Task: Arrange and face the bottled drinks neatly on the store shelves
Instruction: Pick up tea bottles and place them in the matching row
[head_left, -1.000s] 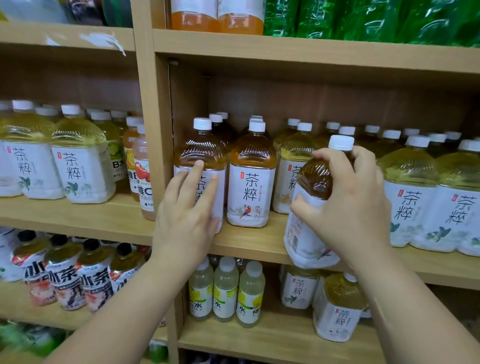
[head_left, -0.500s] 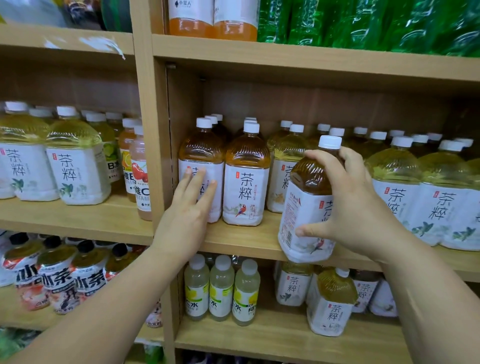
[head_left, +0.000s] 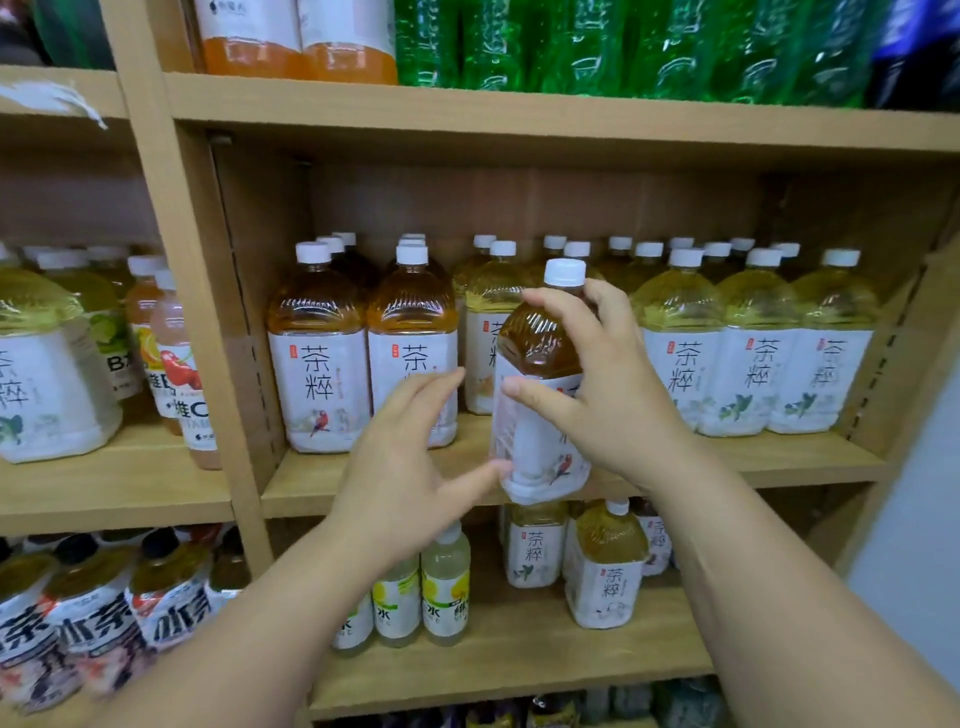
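At middle shelf (head_left: 301, 486) front edge: amber tea bottle (head_left: 540, 343) upright, long axis vertical, right hand (head_left: 613, 395) grip curled round its shoulder. Left hand (head_left: 410, 467) spread and empty, just left of its base. Likely slot lies behind, beside two amber bottles (head_left: 410, 322).

The amber tea bottle (head_left: 540, 358), white-capped and wearing a white label printed with a small parrot, was held by the right hand (head_left: 618, 395) in front of the middle shelf (head_left: 779, 460). It tilted slightly, its label turned partly sideways and its base hanging before the shelf's front edge. Two matching amber bottles (head_left: 318, 364) stood upright at the shelf's left end, labels facing out. To the right stood rows of pale yellow-green tea bottles (head_left: 753, 358), upright, front labels forward.
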